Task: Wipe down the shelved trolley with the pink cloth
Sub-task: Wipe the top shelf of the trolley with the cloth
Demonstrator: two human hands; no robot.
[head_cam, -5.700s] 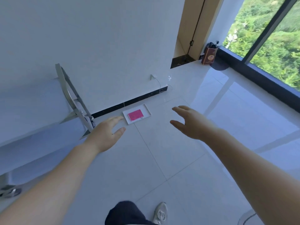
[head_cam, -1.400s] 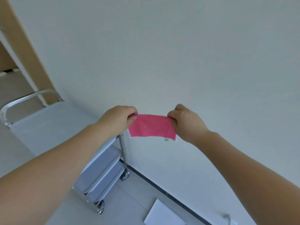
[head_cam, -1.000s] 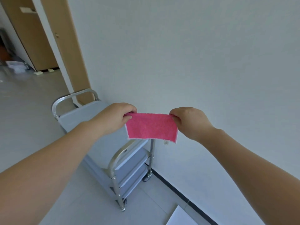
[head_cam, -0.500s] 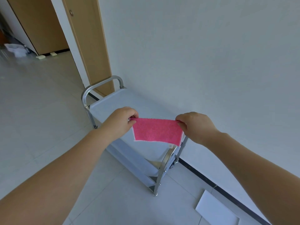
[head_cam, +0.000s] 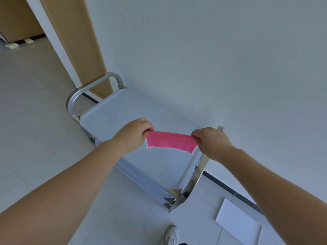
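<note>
The pink cloth hangs stretched between my two hands, a little above the trolley's top shelf. My left hand pinches its left corner and my right hand pinches its right corner. The steel trolley stands against the white wall, with a curved handle at the far end and another at the near end. Its lower shelves are mostly hidden under the top shelf.
A white tray lies on the floor tiles at the lower right by the black skirting. A wooden door frame rises behind the trolley's far handle. My shoe shows at the bottom edge.
My view has swung down over the trolley and I stand closer to it. Both hands have kept their pinch on the cloth and lowered it toward the top shelf.
</note>
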